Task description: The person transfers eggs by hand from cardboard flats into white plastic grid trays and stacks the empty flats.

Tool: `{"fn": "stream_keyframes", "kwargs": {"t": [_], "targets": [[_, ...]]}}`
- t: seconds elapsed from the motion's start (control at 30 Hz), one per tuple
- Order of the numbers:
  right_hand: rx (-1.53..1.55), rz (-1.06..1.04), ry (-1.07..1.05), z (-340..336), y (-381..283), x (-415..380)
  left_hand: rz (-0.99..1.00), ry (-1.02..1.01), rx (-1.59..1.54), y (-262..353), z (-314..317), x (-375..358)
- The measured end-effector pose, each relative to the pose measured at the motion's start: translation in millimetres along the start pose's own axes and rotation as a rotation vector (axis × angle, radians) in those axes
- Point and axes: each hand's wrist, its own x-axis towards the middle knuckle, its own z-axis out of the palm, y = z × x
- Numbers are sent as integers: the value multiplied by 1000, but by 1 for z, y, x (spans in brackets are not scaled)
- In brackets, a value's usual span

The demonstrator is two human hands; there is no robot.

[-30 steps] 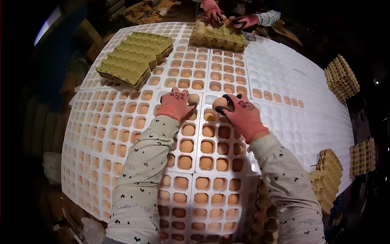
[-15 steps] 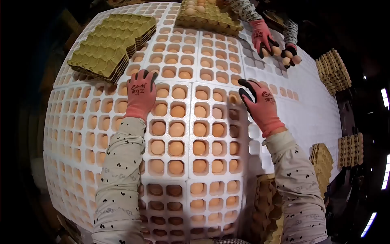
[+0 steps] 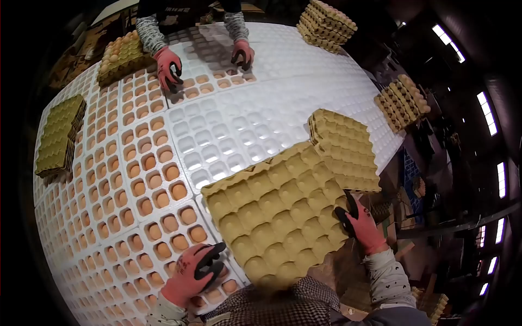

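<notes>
1. While the cardboard tray (image 3: 283,214) lies at a slant just in front of the wearer, its left edge overlaps the white foam grid (image 3: 187,144) and its lower corner comes up to the checkered cloth (image 3: 272,307) at the waist.
2. Between its far edge and the co-worker's hands, a broad stretch of white cells gives room; on its left, only a narrow strip separates it from the left hand (image 3: 193,270).
3. That hand is half open above egg-filled cells, thumb and fingers curved apart, with nothing visible in its hold.
4. The right hand (image 3: 364,224) is at the tray's right edge, fingers bent and partly spread, dark tips against the cardboard; whether they grip it, I cannot tell.
5. Dull yellow, the tray shows rows of rounded hollows with raised points between; its lowest part is blurred.
6. A lower tray stack (image 3: 348,155) crowds its upper right corner. Farther off are two taller stacks, one at the far edge (image 3: 326,27) and one at the right (image 3: 399,103).
7. Brown eggs (image 3: 145,206) fill cells to the left, near an olive tray stack (image 3: 58,136). Across the foam, a co-worker's two gloved hands (image 3: 167,66) reach over the grid, beside a loaded tray (image 3: 122,57).
</notes>
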Motion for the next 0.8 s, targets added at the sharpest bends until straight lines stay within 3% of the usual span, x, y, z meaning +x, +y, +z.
{"fn": "stream_keyframes", "kwargs": {"t": [0.03, 0.1, 0.13, 0.17, 0.2, 0.3, 0.37, 0.4, 0.43, 0.47, 0.57, 0.63, 0.77, 0.8], "targets": [[327, 170, 3, -11, -4, 8, -30, 50, -145, 15, 27, -3], [609, 170, 143, -39, 1, 25, -58, 194, -203, 35, 50, 1], [573, 181, 232, -51, 17, 39, -93, 265, -245, 62, 57, 10], [583, 99, 367, -54, 56, 58, -54, 369, -181, 74, 67, 13], [592, -105, 321, -64, 73, 62, -53, 410, -141, 84, 73, 19], [921, -70, 355, -60, 78, 64, -86, 495, -139, 116, 109, 29], [1146, -49, 270, -44, 80, 52, -122, 527, -188, 131, 140, 35], [1167, -28, 199, -33, 92, 43, -137, 477, 18, 117, 155, 31], [1230, 46, 46, -31, 102, 34, -188, 499, -75, 125, 176, 35], [1275, 128, -105, -30, 111, 26, -96, 441, 11, 133, 190, 46], [955, 63, -333, -67, 129, 20, 41, 293, 113, 174, 209, 100], [544, -353, 151, -71, 173, 30, 68, 344, 56, 187, 213, 143], [112, -247, 533, -118, 209, 136, -98, 333, -156, 164, 239, 258], [435, -122, 222, -127, 206, 147, -179, 297, -166, 154, 248, 287]]}}
